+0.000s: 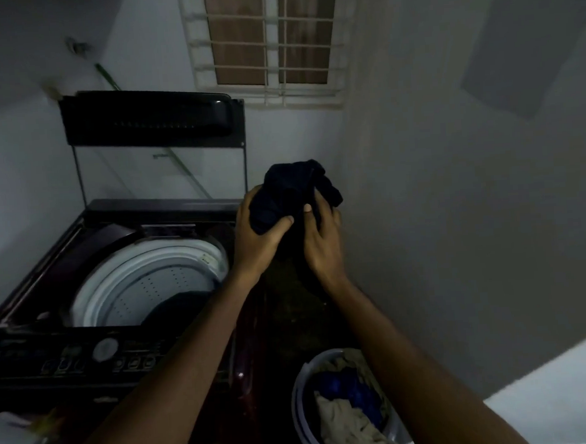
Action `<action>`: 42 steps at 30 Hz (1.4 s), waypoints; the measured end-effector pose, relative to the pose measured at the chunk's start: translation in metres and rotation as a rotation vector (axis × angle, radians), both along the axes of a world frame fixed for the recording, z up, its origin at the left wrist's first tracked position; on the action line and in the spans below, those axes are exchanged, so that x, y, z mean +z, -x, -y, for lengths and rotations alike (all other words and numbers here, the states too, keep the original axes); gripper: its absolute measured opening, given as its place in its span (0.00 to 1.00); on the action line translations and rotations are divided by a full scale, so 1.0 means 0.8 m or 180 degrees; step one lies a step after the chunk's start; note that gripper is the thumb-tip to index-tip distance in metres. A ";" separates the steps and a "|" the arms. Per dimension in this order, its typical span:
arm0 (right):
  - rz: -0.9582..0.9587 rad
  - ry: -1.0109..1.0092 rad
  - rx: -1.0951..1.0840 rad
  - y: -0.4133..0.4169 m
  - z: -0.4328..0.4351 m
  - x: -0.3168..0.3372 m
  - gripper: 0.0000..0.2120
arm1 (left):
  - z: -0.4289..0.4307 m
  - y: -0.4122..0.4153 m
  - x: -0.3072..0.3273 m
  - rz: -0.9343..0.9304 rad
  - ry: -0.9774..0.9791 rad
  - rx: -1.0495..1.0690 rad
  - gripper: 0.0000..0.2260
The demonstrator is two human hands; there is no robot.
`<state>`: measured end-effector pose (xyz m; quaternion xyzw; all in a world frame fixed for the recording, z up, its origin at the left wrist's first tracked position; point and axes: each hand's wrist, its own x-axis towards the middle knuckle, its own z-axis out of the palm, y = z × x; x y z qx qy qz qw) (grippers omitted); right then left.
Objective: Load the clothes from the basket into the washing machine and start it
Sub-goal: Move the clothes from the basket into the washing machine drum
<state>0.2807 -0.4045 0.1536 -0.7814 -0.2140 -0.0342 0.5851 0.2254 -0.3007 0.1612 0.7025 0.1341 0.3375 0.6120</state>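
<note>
Hands first: the left hand (pixel 256 236) and the right hand (pixel 322 242) are both closed around one bunched dark garment (pixel 295 192), the left thumb pressed across its lower front and the right fingers (pixel 317 199) curled into its right side. The bundle bulges above both fists and is held in the air just past the right edge of the washing machine (pixel 49 298), level with the back of its top deck and touching nothing else.

From that machine outward: its lid (pixel 151 117) stands raised at the back, leaving the white perforated drum (pixel 144 282) open from above, with a dark shape low in the drum's near side that is too dim to identify. The control panel (pixel 70 359) runs along the machine's front edge, a round dial (pixel 104 349) at its middle. Right of the machine a narrow strip of dark floor (pixel 290 311) runs between its side and the grey wall (pixel 455 212); both forearms reach over this gap. At the near end of the strip, by the machine's front right corner, sits the round grey basket (pixel 297 403), holding beige and blue clothes (pixel 347 410). Behind and above the machine's lid is a barred window (pixel 267 45).
</note>
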 end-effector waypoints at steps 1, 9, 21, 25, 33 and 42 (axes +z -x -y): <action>0.0014 0.0000 0.0007 0.005 -0.024 -0.002 0.24 | -0.025 0.005 -0.002 -0.0013 0.0010 0.0015 0.31; -0.0113 -0.0020 0.0103 0.066 -0.252 -0.018 0.21 | -0.245 0.071 -0.011 -0.0294 -0.0047 0.0427 0.31; -0.0517 0.0426 0.0667 0.118 -0.409 -0.096 0.22 | -0.419 0.131 -0.105 -0.0766 -0.0011 0.0544 0.33; -0.0458 0.1975 0.1208 0.075 -0.389 -0.153 0.25 | -0.439 0.132 -0.148 -0.1958 -0.0550 0.0115 0.41; -0.0549 0.2560 0.1126 0.065 -0.341 -0.163 0.19 | -0.414 0.128 -0.174 -0.2347 -0.1251 -0.0283 0.28; -0.0076 0.2240 0.0404 0.057 -0.260 -0.135 0.15 | -0.334 0.092 -0.162 -0.2180 -0.1606 -0.0677 0.22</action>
